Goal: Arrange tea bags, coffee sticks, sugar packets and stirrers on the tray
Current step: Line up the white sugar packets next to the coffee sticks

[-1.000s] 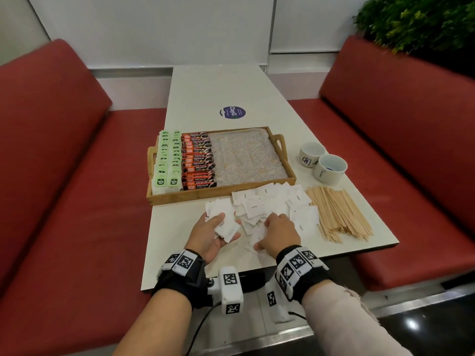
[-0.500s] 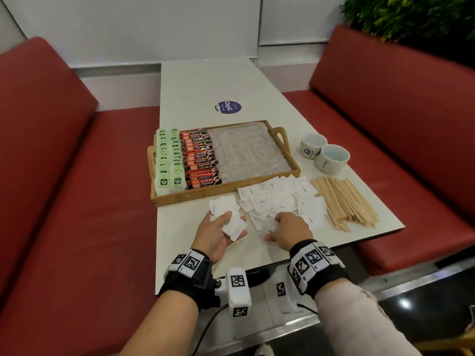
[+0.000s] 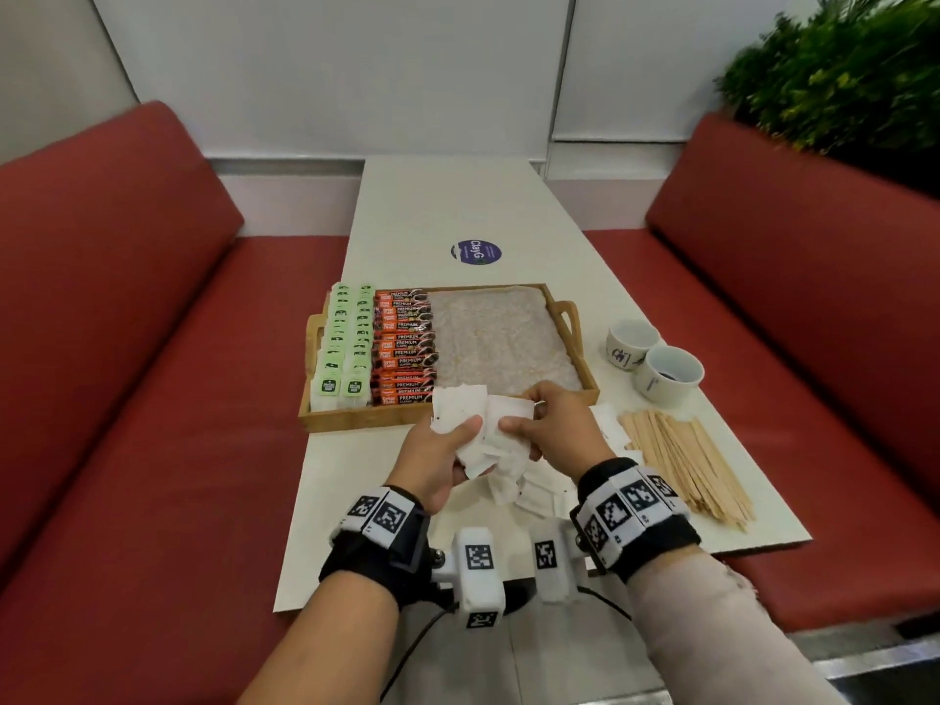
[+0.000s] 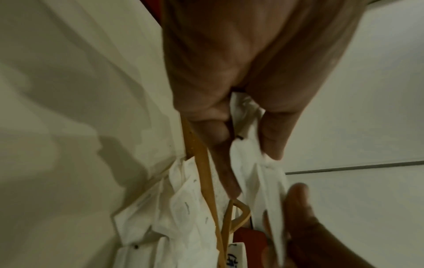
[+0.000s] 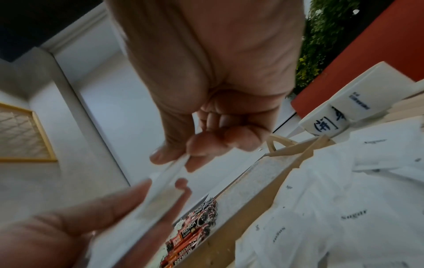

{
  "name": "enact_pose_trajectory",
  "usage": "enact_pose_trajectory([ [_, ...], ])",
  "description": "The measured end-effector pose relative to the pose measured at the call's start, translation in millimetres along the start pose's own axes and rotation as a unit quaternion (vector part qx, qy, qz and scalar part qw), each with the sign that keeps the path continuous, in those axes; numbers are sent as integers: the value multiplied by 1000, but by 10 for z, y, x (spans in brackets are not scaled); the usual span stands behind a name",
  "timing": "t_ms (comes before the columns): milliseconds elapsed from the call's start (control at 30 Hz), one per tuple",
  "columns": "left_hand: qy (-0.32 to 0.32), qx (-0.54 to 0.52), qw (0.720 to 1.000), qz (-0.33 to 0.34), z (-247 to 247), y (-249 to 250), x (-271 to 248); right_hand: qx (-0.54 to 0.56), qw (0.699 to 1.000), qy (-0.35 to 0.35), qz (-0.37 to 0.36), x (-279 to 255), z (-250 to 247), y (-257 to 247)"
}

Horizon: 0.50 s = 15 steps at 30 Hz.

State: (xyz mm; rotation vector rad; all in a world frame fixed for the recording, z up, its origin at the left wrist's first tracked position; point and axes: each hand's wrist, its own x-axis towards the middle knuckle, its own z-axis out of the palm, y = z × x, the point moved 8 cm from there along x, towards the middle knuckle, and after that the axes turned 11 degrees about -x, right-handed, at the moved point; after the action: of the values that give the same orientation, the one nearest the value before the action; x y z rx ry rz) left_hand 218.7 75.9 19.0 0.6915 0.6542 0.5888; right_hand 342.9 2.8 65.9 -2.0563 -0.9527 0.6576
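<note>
A wooden tray [image 3: 356, 422] holds green tea bags [image 3: 346, 343] on its left and orange coffee sticks [image 3: 404, 348] beside them; its right part shows only a pale liner. Both hands hold a bunch of white sugar packets [image 3: 483, 429] raised above the tray's near edge. My left hand [image 3: 442, 450] grips the stack from the left, thumb on top. My right hand [image 3: 544, 424] pinches the stack's right edge, seen in the right wrist view as sugar packets [image 5: 158, 192]. More loose sugar packets [image 3: 534, 493] lie on the table below. Wooden stirrers [image 3: 686, 465] lie at the right.
Two white cups [image 3: 656, 363] stand right of the tray. A blue round sticker [image 3: 475, 252] is on the table [image 3: 458, 206] beyond it. Red bench seats flank both sides, and a green plant [image 3: 839, 78] is at the back right.
Both hands have risen from the table with a gathered bunch of sugar packets and moved forward to the tray's near edge. The right hand was on the pile before; it now pinches the stack.
</note>
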Motion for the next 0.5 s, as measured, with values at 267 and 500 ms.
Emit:
enact_pose_trajectory([
  [267,14,-15,999,43,179,158,54,10,999,43,-18,168,-58,-63],
  [500,10,0,997,74,160,312,179,52,996,69,-21,392,5,-171],
])
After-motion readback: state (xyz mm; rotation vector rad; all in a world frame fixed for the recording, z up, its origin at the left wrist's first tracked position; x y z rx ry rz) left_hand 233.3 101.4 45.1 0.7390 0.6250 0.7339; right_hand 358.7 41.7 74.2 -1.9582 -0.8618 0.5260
